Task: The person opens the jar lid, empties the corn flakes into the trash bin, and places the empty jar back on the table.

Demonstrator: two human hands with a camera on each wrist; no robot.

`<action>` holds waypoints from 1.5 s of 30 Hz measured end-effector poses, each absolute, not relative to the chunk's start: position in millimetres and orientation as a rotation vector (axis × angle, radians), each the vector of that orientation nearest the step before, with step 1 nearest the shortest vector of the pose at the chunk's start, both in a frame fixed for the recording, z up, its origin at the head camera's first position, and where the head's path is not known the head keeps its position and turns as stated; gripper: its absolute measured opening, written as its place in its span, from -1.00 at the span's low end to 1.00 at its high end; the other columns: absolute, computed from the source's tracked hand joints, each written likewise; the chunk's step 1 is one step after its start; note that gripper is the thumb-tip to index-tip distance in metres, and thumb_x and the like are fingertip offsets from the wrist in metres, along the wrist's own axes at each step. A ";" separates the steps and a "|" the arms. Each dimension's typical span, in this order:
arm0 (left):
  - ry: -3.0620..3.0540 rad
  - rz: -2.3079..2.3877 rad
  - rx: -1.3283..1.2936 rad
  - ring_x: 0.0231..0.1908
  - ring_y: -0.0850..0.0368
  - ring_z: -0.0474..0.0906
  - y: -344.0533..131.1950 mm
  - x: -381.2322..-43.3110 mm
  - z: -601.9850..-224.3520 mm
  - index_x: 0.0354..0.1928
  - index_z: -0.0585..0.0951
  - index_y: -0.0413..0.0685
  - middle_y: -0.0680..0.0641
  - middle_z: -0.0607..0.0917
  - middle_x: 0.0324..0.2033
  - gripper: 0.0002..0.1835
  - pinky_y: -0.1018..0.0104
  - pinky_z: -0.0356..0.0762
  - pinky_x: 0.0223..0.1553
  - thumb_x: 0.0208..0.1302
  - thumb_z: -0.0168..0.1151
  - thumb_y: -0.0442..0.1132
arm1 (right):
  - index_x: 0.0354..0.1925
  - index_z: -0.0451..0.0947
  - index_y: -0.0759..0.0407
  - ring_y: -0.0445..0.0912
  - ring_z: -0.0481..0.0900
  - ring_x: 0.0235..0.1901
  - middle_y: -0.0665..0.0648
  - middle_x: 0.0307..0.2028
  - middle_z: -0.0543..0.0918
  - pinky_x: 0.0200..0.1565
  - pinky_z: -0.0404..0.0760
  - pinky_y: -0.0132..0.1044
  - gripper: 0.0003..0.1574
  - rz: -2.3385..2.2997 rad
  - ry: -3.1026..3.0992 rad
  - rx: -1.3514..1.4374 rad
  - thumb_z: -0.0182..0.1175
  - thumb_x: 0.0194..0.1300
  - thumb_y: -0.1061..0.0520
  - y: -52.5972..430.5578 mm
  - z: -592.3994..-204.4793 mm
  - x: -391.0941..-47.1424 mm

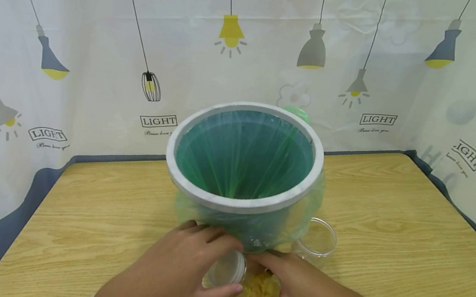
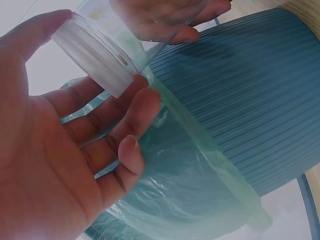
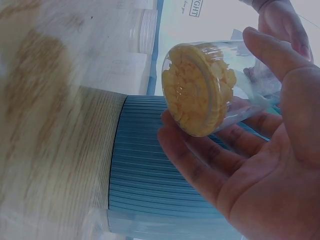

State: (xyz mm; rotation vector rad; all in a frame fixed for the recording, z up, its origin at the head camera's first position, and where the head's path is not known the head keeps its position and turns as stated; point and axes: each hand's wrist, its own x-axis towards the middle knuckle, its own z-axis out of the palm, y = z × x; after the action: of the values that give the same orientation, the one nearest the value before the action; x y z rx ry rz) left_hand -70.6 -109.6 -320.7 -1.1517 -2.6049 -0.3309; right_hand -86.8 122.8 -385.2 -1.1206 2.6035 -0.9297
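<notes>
A clear jar lies tipped on its side between my hands, in front of the bin. Crinkled yellow pieces are gathered at its base end, on the right. My left hand pinches the translucent ridged lid between thumb and fingers. The lid sits at the jar's mouth; whether it is loose I cannot tell. Around the jar's body curls my right hand, thumb on the near side. Just beyond both hands stands a blue ribbed bin with a white rim, lined with a green bag.
Another clear jar stands on the wooden table, right of the bin and behind my right hand. A curtain printed with lamps hangs along the table's back and sides. The bag's loose edge drapes outside the bin.
</notes>
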 end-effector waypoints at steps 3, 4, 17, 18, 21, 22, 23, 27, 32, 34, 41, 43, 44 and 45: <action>-2.604 -0.330 -1.150 -0.25 0.40 0.46 -109.6 -70.4 -321.0 -0.09 0.52 0.25 0.30 0.56 -0.24 -0.52 0.34 0.49 -0.22 0.14 -0.03 0.35 | 0.21 0.23 -0.31 -0.30 0.44 0.05 -0.32 0.08 0.41 0.06 0.48 -0.27 -0.21 -0.931 2.603 -1.126 0.14 0.03 -0.42 122.7 -385.5 -86.8; -2.603 -0.328 -1.150 -0.25 0.40 0.46 -109.6 -70.4 -321.1 -0.09 0.52 0.25 0.30 0.56 -0.24 -0.53 0.34 0.48 -0.22 0.14 -0.03 0.35 | 0.21 0.23 -0.31 -0.30 0.44 0.04 -0.32 0.08 0.41 0.06 0.49 -0.27 -0.21 -0.933 2.602 -1.128 0.14 0.03 -0.42 122.7 -385.6 -86.9; -2.590 -0.285 -1.133 -0.27 0.37 0.47 -110.6 -71.1 -322.5 -0.12 0.52 0.23 0.26 0.58 -0.26 -0.54 0.33 0.48 -0.23 0.10 0.04 0.35 | 0.19 0.26 -0.30 -0.31 0.47 -0.01 -0.32 0.02 0.44 0.03 0.49 -0.31 -0.24 -0.963 2.590 -1.139 0.17 0.03 -0.38 122.0 -385.6 -87.0; -2.582 -0.281 -1.130 -0.28 0.37 0.48 -110.6 -71.0 -322.6 -0.13 0.52 0.23 0.26 0.58 -0.27 -0.54 0.32 0.48 -0.24 0.10 0.04 0.35 | 0.19 0.25 -0.31 -0.31 0.47 -0.01 -0.33 0.02 0.44 0.03 0.49 -0.31 -0.24 -0.967 2.586 -1.136 0.17 0.03 -0.38 121.9 -385.5 -87.0; -2.569 -0.278 -1.117 -0.29 0.37 0.48 -110.6 -70.6 -322.7 -0.15 0.53 0.22 0.26 0.58 -0.29 -0.53 0.32 0.48 -0.25 0.09 0.04 0.36 | 0.20 0.23 -0.34 -0.31 0.46 0.00 -0.33 0.03 0.43 0.05 0.48 -0.30 -0.23 -0.974 2.574 -1.123 0.17 0.03 -0.39 121.7 -385.1 -87.0; -2.569 -0.281 -1.113 -0.30 0.37 0.47 -110.6 -70.6 -322.7 -0.15 0.53 0.22 0.26 0.58 -0.30 -0.53 0.32 0.47 -0.26 0.09 0.04 0.36 | 0.20 0.23 -0.34 -0.32 0.46 0.00 -0.33 0.03 0.43 0.05 0.48 -0.30 -0.23 -0.973 2.574 -1.122 0.17 0.03 -0.39 121.6 -385.0 -87.0; -2.567 -0.281 -1.110 -0.30 0.37 0.47 -110.6 -70.5 -322.8 -0.16 0.53 0.22 0.26 0.57 -0.31 -0.53 0.32 0.47 -0.26 0.09 0.04 0.36 | 0.20 0.22 -0.35 -0.32 0.46 0.00 -0.33 0.03 0.43 0.05 0.48 -0.30 -0.23 -0.970 2.574 -1.119 0.15 0.03 -0.40 121.4 -384.9 -87.0; -2.577 -0.289 -1.096 -0.33 0.39 0.45 -110.6 -70.2 -322.7 -0.19 0.52 0.23 0.27 0.56 -0.34 -0.54 0.33 0.46 -0.28 0.09 0.03 0.36 | 0.20 0.23 -0.34 -0.32 0.46 0.00 -0.33 0.02 0.43 0.05 0.49 -0.30 -0.23 -0.960 2.583 -1.122 0.15 0.03 -0.41 121.4 -385.0 -87.0; -2.583 -0.260 -1.073 -0.34 0.36 0.47 -109.6 -69.9 -323.2 -0.20 0.52 0.24 0.27 0.57 -0.36 -0.53 0.31 0.46 -0.27 0.09 0.00 0.39 | 0.19 0.24 -0.32 -0.33 0.47 -0.04 -0.33 -0.01 0.44 0.02 0.50 -0.32 -0.24 -0.966 2.588 -1.139 0.16 0.04 -0.39 121.6 -385.7 -87.1; -2.589 -0.244 -1.066 -0.34 0.34 0.48 -108.9 -70.0 -323.6 -0.19 0.52 0.25 0.26 0.58 -0.35 -0.52 0.30 0.46 -0.25 0.10 -0.03 0.40 | 0.19 0.25 -0.31 -0.33 0.47 -0.06 -0.33 -0.03 0.45 0.00 0.50 -0.33 -0.25 -0.968 2.595 -1.156 0.16 0.04 -0.38 121.6 -386.2 -87.2; -2.569 -0.281 -1.094 -0.25 0.33 0.51 -108.4 -70.2 -323.9 -0.11 0.53 0.25 0.26 0.60 -0.25 -0.46 0.28 0.48 -0.21 0.07 -0.02 0.42 | 0.18 0.26 -0.30 -0.33 0.47 -0.08 -0.33 -0.05 0.45 -0.03 0.50 -0.34 -0.26 -0.981 2.608 -1.184 0.18 0.04 -0.37 121.8 -386.5 -87.5; -2.547 -0.317 -1.139 -0.20 0.34 0.51 -108.8 -70.5 -323.4 -0.06 0.52 0.25 0.26 0.58 -0.19 -0.46 0.28 0.50 -0.18 0.06 0.02 0.40 | 0.18 0.26 -0.29 -0.34 0.48 -0.09 -0.33 -0.06 0.45 -0.03 0.51 -0.34 -0.26 -0.985 2.600 -1.184 0.19 0.04 -0.35 122.4 -386.1 -87.3; -2.538 -0.335 -1.166 -0.17 0.34 0.51 -108.8 -70.7 -323.2 -0.02 0.51 0.25 0.26 0.57 -0.15 -0.45 0.28 0.50 -0.16 0.07 0.04 0.39 | 0.17 0.27 -0.27 -0.34 0.48 -0.10 -0.32 -0.07 0.46 -0.04 0.51 -0.34 -0.26 -0.989 2.594 -1.184 0.20 0.04 -0.35 122.8 -385.9 -87.1; -2.531 -0.348 -1.194 -0.15 0.35 0.50 -108.8 -71.0 -322.8 0.01 0.49 0.25 0.26 0.55 -0.12 -0.45 0.29 0.51 -0.14 0.08 0.04 0.37 | 0.16 0.28 -0.26 -0.34 0.48 -0.11 -0.31 -0.09 0.47 -0.05 0.51 -0.35 -0.27 -0.996 2.585 -1.179 0.20 0.04 -0.34 123.1 -385.6 -87.0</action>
State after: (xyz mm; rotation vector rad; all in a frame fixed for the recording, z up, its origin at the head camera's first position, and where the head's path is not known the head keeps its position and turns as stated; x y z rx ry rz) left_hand -71.0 -108.8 -322.8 -1.1936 -2.5315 -0.3485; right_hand -87.0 123.1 -385.6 -1.1792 2.5846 -0.9961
